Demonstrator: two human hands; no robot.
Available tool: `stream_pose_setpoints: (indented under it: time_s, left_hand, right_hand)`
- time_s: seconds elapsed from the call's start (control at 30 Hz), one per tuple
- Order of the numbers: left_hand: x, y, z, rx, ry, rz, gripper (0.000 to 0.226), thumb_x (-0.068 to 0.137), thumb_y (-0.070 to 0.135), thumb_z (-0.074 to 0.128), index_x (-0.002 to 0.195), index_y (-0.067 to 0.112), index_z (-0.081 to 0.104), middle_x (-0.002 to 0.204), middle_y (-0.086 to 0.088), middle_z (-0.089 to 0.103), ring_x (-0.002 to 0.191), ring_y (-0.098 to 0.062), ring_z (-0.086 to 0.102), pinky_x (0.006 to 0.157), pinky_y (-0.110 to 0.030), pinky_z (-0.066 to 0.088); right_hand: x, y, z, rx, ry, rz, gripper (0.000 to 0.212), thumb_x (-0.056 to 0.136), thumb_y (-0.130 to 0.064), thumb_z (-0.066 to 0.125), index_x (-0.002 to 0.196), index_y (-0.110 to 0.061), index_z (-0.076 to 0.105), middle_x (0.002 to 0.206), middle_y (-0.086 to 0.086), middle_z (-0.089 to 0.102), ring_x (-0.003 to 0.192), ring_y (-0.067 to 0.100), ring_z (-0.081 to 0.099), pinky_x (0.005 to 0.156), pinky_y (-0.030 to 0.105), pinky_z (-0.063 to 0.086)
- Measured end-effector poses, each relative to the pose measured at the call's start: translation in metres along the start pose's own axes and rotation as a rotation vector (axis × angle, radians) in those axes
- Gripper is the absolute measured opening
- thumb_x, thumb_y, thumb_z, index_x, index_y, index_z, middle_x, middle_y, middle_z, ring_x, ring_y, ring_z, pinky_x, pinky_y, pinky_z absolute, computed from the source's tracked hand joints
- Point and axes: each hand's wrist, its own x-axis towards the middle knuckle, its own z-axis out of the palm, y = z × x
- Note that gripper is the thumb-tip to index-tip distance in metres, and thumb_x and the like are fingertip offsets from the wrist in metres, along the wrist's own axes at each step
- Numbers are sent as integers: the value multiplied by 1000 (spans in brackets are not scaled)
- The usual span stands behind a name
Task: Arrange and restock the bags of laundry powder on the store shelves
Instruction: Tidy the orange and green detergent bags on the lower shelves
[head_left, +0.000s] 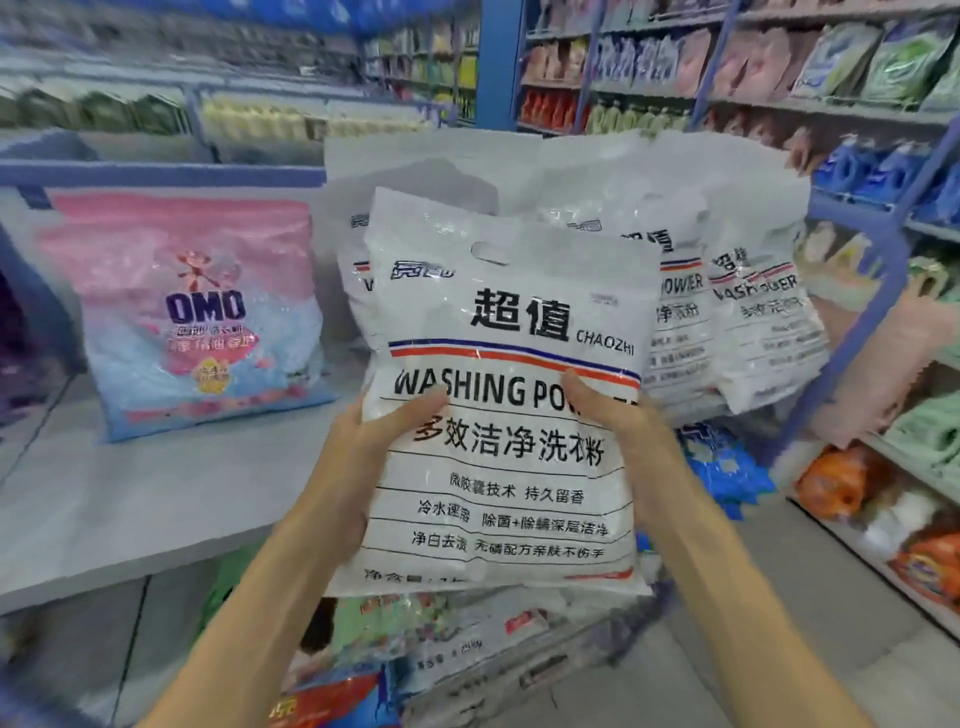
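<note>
Held upright: white washing-powder bag (511, 395), gripped at its sides between left hand (371, 447) and right hand (631, 436), thumbs across its front, before matching shelf bags (748, 312); pink OMO bag (202, 312) left.

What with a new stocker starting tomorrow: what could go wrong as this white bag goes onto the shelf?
The left hand and right hand grip the held bag only by its sides; it might slip or flop over. The leaning white bags behind sit near the shelf edge; pushing this one in could topple them.
</note>
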Motion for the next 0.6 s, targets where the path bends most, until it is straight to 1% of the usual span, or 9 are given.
stream_pose_setpoints:
  time_s: [0.17, 0.23, 0.3, 0.33, 0.4, 0.43, 0.5, 0.53, 0.6]
  left_hand:
    - [45, 14, 15, -14, 182, 97, 35, 82, 33, 72, 114, 19, 71, 107, -10, 78, 96, -32, 76, 81, -43, 59]
    - [66, 18, 17, -7, 242, 132, 35, 85, 36, 72, 117, 21, 70, 110, -8, 78, 100, -30, 75, 87, -45, 57]
    - [89, 21, 17, 13, 287, 161, 50, 80, 46, 78, 123, 23, 69, 116, -6, 76, 108, -31, 72, 97, -51, 53]
    - [100, 22, 17, 37, 306, 174, 56, 76, 51, 81, 124, 24, 69, 117, -6, 76, 110, -31, 72, 101, -53, 51]
    - [123, 23, 15, 87, 358, 211, 55, 76, 54, 81, 119, 21, 73, 113, -5, 77, 107, -28, 73, 101, -53, 51]
    - [134, 25, 15, 104, 384, 219, 54, 76, 55, 81, 116, 18, 75, 110, -5, 78, 105, -27, 74, 101, -52, 52]
    - [153, 28, 13, 93, 419, 202, 61, 73, 58, 82, 115, 14, 75, 109, -6, 78, 104, -27, 74, 101, -52, 52]
    - [161, 29, 10, 73, 434, 187, 65, 70, 59, 84, 115, 13, 75, 108, -7, 78, 104, -28, 74, 100, -52, 53]
    - [173, 30, 4, 1, 473, 160, 71, 65, 57, 88, 118, 12, 73, 108, -10, 78, 103, -33, 74, 97, -56, 54]
  right_hand:
    - [83, -21, -1, -61, -179, -14, 49, 80, -35, 80, 126, -23, 67, 114, -3, 78, 108, 20, 74, 98, 43, 54]
    - [109, -27, 1, -81, -207, -20, 41, 82, -37, 78, 119, -27, 63, 102, -23, 75, 97, 0, 71, 94, 25, 51]
    - [140, -34, 8, -87, -222, -33, 26, 87, -33, 75, 100, -34, 53, 75, -33, 67, 72, -19, 60, 78, 6, 46]
    - [154, -36, 13, -81, -223, -20, 28, 87, -35, 77, 96, -36, 51, 74, -29, 68, 72, -19, 61, 79, 8, 48]
    - [182, -37, 21, -32, -197, -1, 47, 75, -45, 88, 109, -33, 58, 99, -13, 75, 93, 0, 71, 94, 29, 55]
    - [196, -35, 26, 8, -181, -12, 47, 75, -41, 89, 110, -33, 59, 101, -10, 76, 91, 3, 74, 86, 30, 60]
    - [221, -30, 32, 33, -150, -40, 33, 85, -27, 84, 97, -35, 54, 88, -15, 75, 74, -8, 71, 65, 17, 59]
    - [229, -29, 35, 41, -123, -36, 28, 86, -25, 83, 96, -33, 58, 87, -15, 76, 75, -7, 72, 67, 19, 60]
    - [242, -28, 41, 78, -86, -28, 26, 83, -30, 85, 104, -27, 70, 98, -4, 80, 92, 14, 77, 84, 40, 63]
